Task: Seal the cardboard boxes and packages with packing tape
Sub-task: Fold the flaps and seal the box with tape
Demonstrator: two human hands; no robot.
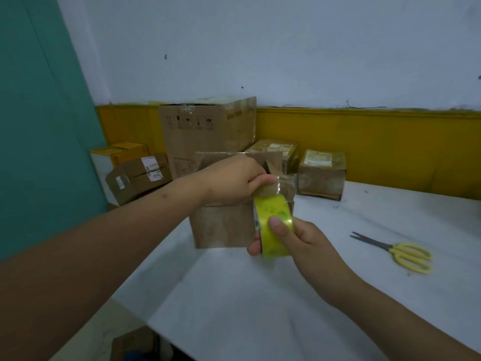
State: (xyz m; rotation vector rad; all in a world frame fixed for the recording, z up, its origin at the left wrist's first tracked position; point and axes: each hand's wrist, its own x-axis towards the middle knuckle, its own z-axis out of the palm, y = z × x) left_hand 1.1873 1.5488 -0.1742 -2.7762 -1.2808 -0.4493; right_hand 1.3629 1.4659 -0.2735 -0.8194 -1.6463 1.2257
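A single view comes from the person's head, looking forward and down. It sits close over the work: both forearms enter from the bottom corners and run up to the left hand (234, 178) and right hand (299, 241), which meet on the tape (274, 225) near centre. The white surface (260, 295) fills the lower middle and right, with the scissors (400, 252) near the right edge. The camera faces a corner: a teal panel (39, 113) on the left, a pale wall (286, 48) ahead, and boxes (208, 131) stacked against it farther off. The wide lens bends the edges. The dim lower left is probably floor (86, 340).
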